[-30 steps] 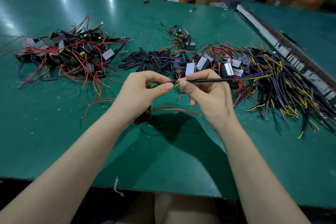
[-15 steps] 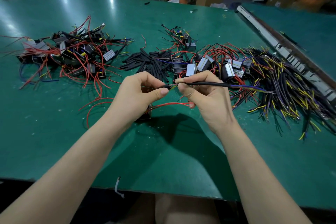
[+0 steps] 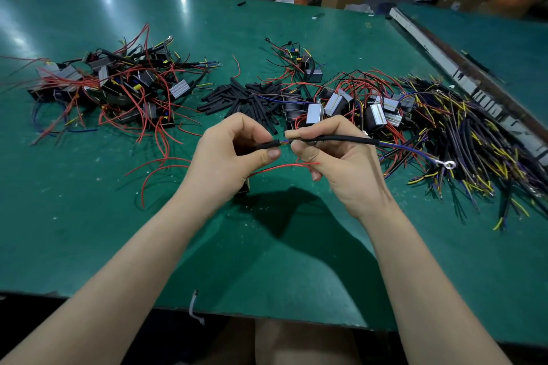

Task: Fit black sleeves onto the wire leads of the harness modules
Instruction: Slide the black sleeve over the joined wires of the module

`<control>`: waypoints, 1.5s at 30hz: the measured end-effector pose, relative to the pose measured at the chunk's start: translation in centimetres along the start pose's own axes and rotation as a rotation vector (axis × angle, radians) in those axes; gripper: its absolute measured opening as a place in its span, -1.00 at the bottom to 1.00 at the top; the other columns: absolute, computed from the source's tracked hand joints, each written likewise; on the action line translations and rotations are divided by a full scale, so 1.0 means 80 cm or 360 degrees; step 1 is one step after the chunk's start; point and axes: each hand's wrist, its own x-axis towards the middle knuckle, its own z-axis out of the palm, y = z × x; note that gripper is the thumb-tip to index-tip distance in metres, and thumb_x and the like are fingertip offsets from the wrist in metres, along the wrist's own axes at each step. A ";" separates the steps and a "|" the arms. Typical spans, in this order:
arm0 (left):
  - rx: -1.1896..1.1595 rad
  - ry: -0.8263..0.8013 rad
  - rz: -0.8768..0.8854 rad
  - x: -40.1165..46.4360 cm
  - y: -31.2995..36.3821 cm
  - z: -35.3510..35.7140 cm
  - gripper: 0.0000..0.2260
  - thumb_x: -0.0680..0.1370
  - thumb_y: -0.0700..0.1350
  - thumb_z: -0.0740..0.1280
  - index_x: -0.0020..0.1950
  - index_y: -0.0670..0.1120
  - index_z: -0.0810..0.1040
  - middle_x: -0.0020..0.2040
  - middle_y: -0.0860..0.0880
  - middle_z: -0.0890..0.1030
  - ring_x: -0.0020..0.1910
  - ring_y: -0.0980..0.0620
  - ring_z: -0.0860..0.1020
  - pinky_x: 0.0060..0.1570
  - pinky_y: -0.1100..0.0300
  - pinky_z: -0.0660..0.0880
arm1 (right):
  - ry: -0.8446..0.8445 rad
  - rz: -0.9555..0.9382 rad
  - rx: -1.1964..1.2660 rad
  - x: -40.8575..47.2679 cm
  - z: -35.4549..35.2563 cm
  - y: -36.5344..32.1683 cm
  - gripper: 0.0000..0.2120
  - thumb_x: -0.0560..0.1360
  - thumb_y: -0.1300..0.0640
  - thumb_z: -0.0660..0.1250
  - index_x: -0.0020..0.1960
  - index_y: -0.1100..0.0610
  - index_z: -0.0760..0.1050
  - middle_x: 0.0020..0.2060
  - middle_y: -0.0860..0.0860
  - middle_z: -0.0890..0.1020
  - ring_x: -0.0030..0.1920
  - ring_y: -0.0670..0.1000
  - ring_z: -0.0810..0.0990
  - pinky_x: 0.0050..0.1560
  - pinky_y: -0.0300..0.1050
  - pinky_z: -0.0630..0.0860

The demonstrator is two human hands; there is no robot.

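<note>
Head view. Centre of frame: left hand (image 3: 234,154), grip pinching a short black sleeve (image 3: 267,145). Right hand (image 3: 335,163), grip pinching a sleeved lead (image 3: 344,139) with a ring terminal (image 3: 448,164) at its right end. Between the hands: bare wires. Below: red wire (image 3: 281,167). Upper centre: loose sleeves (image 3: 246,98) on the green table (image 3: 89,216). Upper left: modules (image 3: 118,86).

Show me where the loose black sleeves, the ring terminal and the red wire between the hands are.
loose black sleeves (image 3: 246,98): head view, middle of the pile.
ring terminal (image 3: 448,164): head view, its metal ring.
red wire (image 3: 284,166): head view, mid-span.
</note>
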 end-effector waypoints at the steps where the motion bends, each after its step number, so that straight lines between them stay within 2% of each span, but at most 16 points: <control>1: 0.0020 0.0004 0.0006 0.000 0.000 0.000 -0.75 0.36 -0.25 0.52 -0.24 0.02 0.50 -0.42 0.25 0.56 -0.43 0.31 0.45 -0.36 0.48 0.34 | -0.0007 0.0000 -0.0002 0.000 0.000 0.000 -0.82 0.43 0.31 0.42 -0.15 0.04 0.54 -0.08 0.04 0.71 -0.42 -0.02 0.44 -0.43 -0.27 0.41; 8: 0.0101 0.0067 0.0052 -0.008 -0.001 -0.002 -0.76 0.35 -0.21 0.54 -0.25 0.06 0.52 -0.37 0.27 0.58 -0.39 0.32 0.47 -0.31 0.46 0.38 | -0.0018 0.0017 -0.0078 -0.002 0.000 0.001 -0.84 0.44 0.29 0.43 -0.13 0.06 0.51 -0.08 0.05 0.71 -0.30 0.09 0.48 -0.42 -0.26 0.42; 12: 0.0121 0.0084 0.0100 -0.007 0.000 0.000 -0.76 0.34 -0.16 0.54 -0.25 0.09 0.51 -0.35 0.28 0.57 -0.37 0.33 0.47 -0.28 0.47 0.37 | 0.0000 0.0029 -0.0027 0.000 0.002 0.000 -0.79 0.43 0.31 0.43 -0.15 0.01 0.51 -0.10 0.05 0.71 -0.30 0.04 0.53 -0.43 -0.28 0.42; 14: 0.0087 0.0040 0.0103 -0.007 0.001 0.000 -0.80 0.32 -0.07 0.53 -0.22 0.11 0.53 -0.33 0.28 0.58 -0.35 0.33 0.49 -0.25 0.47 0.38 | 0.0000 0.0021 -0.0011 0.001 0.002 0.000 -0.74 0.42 0.31 0.44 -0.17 -0.06 0.53 -0.10 0.05 0.71 -0.31 -0.03 0.56 -0.42 -0.27 0.43; 17: 0.0010 -0.0095 0.0026 -0.008 0.001 -0.007 -0.85 0.35 -0.01 0.45 -0.12 0.11 0.57 -0.27 0.21 0.63 -0.26 0.28 0.55 -0.15 0.41 0.45 | 0.0007 0.0007 -0.0035 0.001 0.001 0.000 -0.71 0.42 0.30 0.44 -0.17 -0.10 0.52 -0.09 0.05 0.71 -0.27 0.04 0.55 -0.41 -0.28 0.43; 20: 0.0193 -0.0120 0.0052 -0.011 -0.001 -0.019 -0.88 0.46 -0.09 0.42 -0.07 0.13 0.57 -0.20 0.17 0.63 -0.22 0.28 0.56 -0.08 0.40 0.46 | 0.0024 0.0015 -0.0055 0.000 0.002 -0.001 -0.73 0.41 0.29 0.45 -0.17 -0.07 0.50 -0.09 0.04 0.72 -0.26 0.05 0.55 -0.41 -0.29 0.43; 22: 0.0402 -0.0094 0.0094 -0.014 -0.001 -0.026 -0.92 0.48 -0.06 0.41 -0.10 0.13 0.57 -0.24 0.21 0.61 -0.25 0.32 0.54 -0.13 0.47 0.42 | 0.0022 0.0015 -0.0056 -0.001 0.003 -0.002 -0.77 0.42 0.31 0.45 -0.14 0.03 0.48 -0.10 0.05 0.72 -0.27 -0.02 0.58 -0.41 -0.29 0.43; 24: 0.0573 -0.0112 0.0094 -0.018 0.000 -0.030 -0.98 0.48 0.00 0.39 -0.13 0.11 0.58 -0.27 0.22 0.60 -0.23 0.28 0.55 -0.18 0.49 0.39 | 0.0025 0.0017 -0.0052 -0.001 0.003 -0.002 -0.78 0.43 0.33 0.44 -0.13 0.08 0.46 -0.10 0.05 0.72 -0.25 -0.06 0.61 -0.39 -0.29 0.44; 26: 0.0636 -0.0104 0.0078 -0.022 0.000 -0.029 -0.96 0.50 0.00 0.38 -0.13 0.07 0.60 -0.28 0.21 0.61 -0.22 0.23 0.55 -0.19 0.48 0.36 | 0.0014 0.0025 -0.0053 -0.002 0.001 -0.003 -0.78 0.43 0.33 0.44 -0.14 0.07 0.45 -0.10 0.04 0.72 -0.21 -0.04 0.62 -0.36 -0.29 0.45; 30: 0.0555 0.0008 0.0035 -0.025 -0.001 -0.024 -0.88 0.49 -0.05 0.40 -0.21 0.15 0.55 -0.31 0.19 0.62 -0.27 0.17 0.54 -0.22 0.36 0.40 | -0.0009 0.0017 -0.0021 -0.002 0.002 -0.003 -0.77 0.42 0.34 0.43 -0.15 0.06 0.46 -0.10 0.03 0.72 -0.25 -0.05 0.60 -0.35 -0.29 0.45; 33: 0.0443 0.0068 -0.0055 -0.025 -0.005 -0.024 -0.84 0.44 -0.09 0.46 -0.23 0.15 0.54 -0.33 0.17 0.60 -0.32 0.23 0.52 -0.21 0.31 0.44 | 0.0039 0.0021 0.0015 -0.001 0.002 -0.003 -0.76 0.42 0.35 0.43 -0.15 0.06 0.45 -0.12 0.01 0.72 -0.27 -0.07 0.58 -0.37 -0.31 0.44; 37: 0.0323 0.0118 -0.0108 -0.028 -0.011 -0.026 -0.83 0.40 -0.12 0.50 -0.25 0.12 0.55 -0.34 0.18 0.60 -0.33 0.26 0.53 -0.20 0.33 0.45 | 0.0065 0.0008 0.0048 0.000 0.002 -0.004 -0.75 0.43 0.36 0.42 -0.15 0.06 0.44 -0.13 -0.01 0.72 -0.25 -0.07 0.59 -0.37 -0.32 0.44; 42: 0.0266 0.0105 -0.0099 -0.028 -0.011 -0.024 -0.85 0.41 -0.11 0.49 -0.22 0.12 0.57 -0.31 0.23 0.62 -0.31 0.23 0.55 -0.18 0.25 0.51 | 0.0045 0.0010 0.0005 0.000 0.002 -0.002 -0.77 0.43 0.34 0.43 -0.14 0.07 0.44 -0.11 0.01 0.72 -0.21 0.07 0.57 -0.36 -0.29 0.45; 45: 0.0265 0.0121 -0.0068 -0.027 -0.010 -0.022 -0.87 0.42 -0.11 0.48 -0.20 0.10 0.58 -0.29 0.21 0.63 -0.31 0.21 0.55 -0.18 0.23 0.50 | 0.0033 0.0008 -0.0021 0.000 0.001 -0.002 -0.77 0.43 0.32 0.43 -0.14 0.04 0.45 -0.10 0.01 0.72 -0.22 0.02 0.59 -0.36 -0.28 0.46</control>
